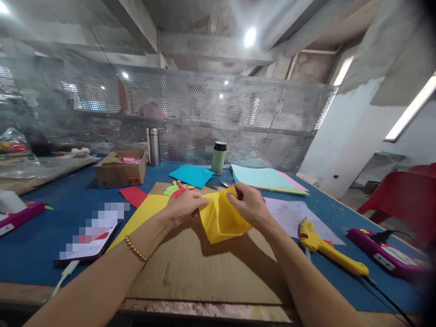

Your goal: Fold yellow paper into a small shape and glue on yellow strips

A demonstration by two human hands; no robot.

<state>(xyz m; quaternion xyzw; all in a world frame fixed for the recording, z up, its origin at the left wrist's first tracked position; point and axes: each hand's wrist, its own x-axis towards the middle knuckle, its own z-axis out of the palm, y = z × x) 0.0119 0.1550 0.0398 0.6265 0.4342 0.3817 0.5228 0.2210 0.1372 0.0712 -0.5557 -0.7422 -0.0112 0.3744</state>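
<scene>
Between my hands is a folded piece of yellow craft paper or felt [223,222], bent into an open, box-like shape above a brown cardboard sheet [190,272]. My left hand [185,206] pinches its left edge between thumb and fingers. On the upper right side my right hand [250,204] grips the rim, thumb toward me and the other fingers partly hidden behind it. A flat yellow sheet [143,213] lies on the cardboard by my left forearm. Green and red cut pieces [179,188] rest just beyond my left hand.
A yellow hot glue gun [332,252] and a purple power strip [384,254] lie at right. At left are a phone [91,238] on a cable and a cardboard box [121,169]. Behind stand a steel flask [154,147], a green bottle [218,159] and coloured sheets [265,176].
</scene>
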